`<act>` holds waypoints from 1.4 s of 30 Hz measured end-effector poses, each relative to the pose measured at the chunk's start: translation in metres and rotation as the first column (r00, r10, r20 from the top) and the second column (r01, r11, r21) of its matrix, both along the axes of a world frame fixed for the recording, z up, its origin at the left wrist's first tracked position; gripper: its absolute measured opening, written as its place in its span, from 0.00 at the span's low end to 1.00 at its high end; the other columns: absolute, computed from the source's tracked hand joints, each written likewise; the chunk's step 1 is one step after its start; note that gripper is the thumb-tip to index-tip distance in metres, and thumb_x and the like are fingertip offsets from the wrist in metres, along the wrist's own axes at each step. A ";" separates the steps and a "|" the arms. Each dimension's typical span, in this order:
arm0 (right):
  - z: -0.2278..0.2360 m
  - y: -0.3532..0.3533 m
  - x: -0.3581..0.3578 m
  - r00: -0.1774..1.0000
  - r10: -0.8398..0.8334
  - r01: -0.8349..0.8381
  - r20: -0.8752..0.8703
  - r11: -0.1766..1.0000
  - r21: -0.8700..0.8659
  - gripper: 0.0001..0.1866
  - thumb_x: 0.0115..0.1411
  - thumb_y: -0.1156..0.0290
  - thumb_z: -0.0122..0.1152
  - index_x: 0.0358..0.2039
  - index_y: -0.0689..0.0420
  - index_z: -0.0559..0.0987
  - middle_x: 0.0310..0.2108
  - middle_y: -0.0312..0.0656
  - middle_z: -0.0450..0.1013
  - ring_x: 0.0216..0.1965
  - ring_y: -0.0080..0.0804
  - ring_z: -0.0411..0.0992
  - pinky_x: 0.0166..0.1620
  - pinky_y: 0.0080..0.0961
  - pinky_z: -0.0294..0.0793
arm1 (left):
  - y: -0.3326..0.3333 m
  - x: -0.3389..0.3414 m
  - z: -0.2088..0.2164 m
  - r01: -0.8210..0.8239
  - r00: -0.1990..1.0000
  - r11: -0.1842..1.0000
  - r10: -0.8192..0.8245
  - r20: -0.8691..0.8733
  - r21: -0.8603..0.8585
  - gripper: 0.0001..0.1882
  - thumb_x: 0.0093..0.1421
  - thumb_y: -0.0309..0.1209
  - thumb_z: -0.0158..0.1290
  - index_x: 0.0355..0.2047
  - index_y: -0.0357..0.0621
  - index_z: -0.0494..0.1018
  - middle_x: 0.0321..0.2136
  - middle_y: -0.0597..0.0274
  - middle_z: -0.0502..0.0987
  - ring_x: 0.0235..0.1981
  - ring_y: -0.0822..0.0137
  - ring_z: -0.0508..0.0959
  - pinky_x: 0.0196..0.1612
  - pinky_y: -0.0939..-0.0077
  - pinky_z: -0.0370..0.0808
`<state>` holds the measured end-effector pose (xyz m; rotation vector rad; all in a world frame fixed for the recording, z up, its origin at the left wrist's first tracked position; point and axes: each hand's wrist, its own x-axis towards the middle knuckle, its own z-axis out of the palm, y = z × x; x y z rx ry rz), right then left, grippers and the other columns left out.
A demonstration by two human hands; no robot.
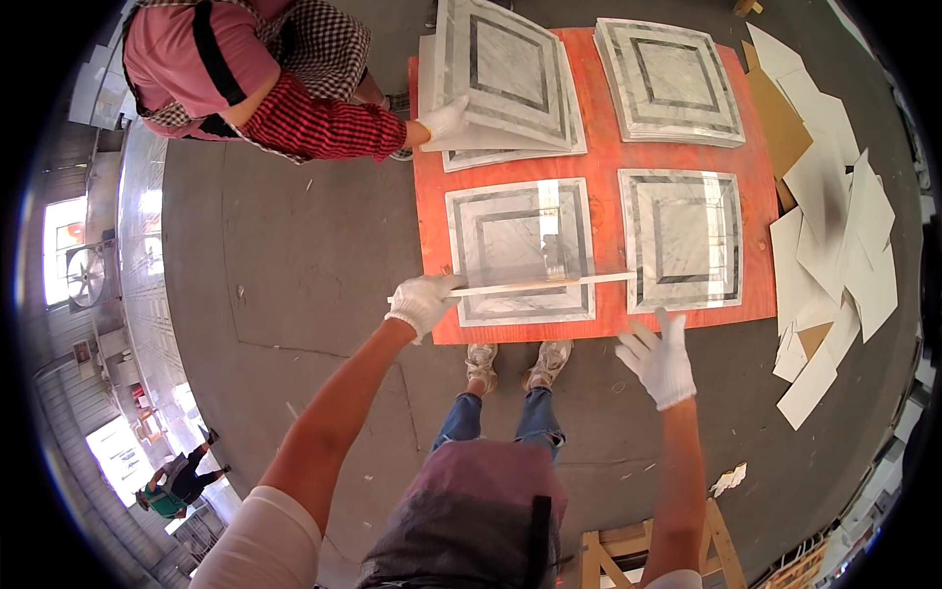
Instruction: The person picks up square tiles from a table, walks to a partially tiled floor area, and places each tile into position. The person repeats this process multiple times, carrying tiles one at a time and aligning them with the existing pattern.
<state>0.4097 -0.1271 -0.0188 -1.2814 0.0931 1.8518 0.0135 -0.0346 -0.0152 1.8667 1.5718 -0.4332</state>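
Note:
My gloved left hand [424,302] is closed on the left end of a thin white panel [549,285], seen nearly edge-on, so its face is hidden. The panel spans the front of a glossy marble-patterned board [520,216] with grey square borders. My gloved right hand [659,355] holds nothing, its fingers apart, just off the panel's right end and in front of a second patterned board [682,240]. Across from me, a co-worker's gloved hand [446,120] grips the near edge of a tilted patterned board [505,69] over the far-left stack.
An orange-red platform [603,236] carries the boards, including a far-right stack [670,83]. White and brown sheets [824,206] lie scattered on the floor to the right. A wooden frame [721,545] stands near my right side. Another person [182,486] is far off at left.

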 end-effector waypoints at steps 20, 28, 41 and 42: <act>-0.090 0.038 -0.024 0.931 -0.093 -0.017 -0.354 0.955 -0.296 0.23 0.64 0.60 0.51 0.56 0.57 0.67 0.53 0.43 0.70 0.51 0.43 0.71 0.50 0.42 0.76 | -0.064 -0.116 -0.175 -0.447 0.114 0.000 0.992 -0.057 -0.895 0.21 0.65 0.42 0.46 0.50 0.39 0.69 0.51 0.54 0.72 0.50 0.62 0.72 0.52 0.65 0.69; -0.162 0.063 0.003 0.762 0.641 -0.578 0.094 0.739 -0.347 0.26 0.64 0.57 0.52 0.59 0.56 0.66 0.52 0.39 0.71 0.50 0.30 0.72 0.51 0.29 0.71 | -0.109 -0.079 -0.220 -0.400 -0.183 -0.234 0.968 -0.173 -0.886 0.16 0.64 0.37 0.50 0.45 0.37 0.73 0.42 0.57 0.78 0.40 0.63 0.78 0.46 0.67 0.74; -0.047 -0.083 -0.032 0.763 0.601 -0.584 0.239 0.799 -0.143 0.18 0.62 0.69 0.51 0.51 0.63 0.70 0.43 0.43 0.74 0.41 0.29 0.74 0.45 0.32 0.76 | -0.206 -0.089 -0.067 -0.653 -0.138 -0.029 0.987 0.081 -0.757 0.21 0.60 0.37 0.52 0.48 0.34 0.72 0.40 0.62 0.77 0.41 0.71 0.75 0.45 0.73 0.72; -0.019 -0.093 -0.038 0.809 0.550 -0.536 0.209 0.835 -0.125 0.17 0.62 0.71 0.51 0.50 0.64 0.70 0.43 0.40 0.73 0.42 0.29 0.73 0.46 0.30 0.74 | -0.223 -0.086 -0.038 -0.682 -0.149 -0.016 0.982 0.119 -0.731 0.20 0.60 0.36 0.52 0.48 0.34 0.72 0.39 0.63 0.77 0.40 0.72 0.75 0.44 0.74 0.72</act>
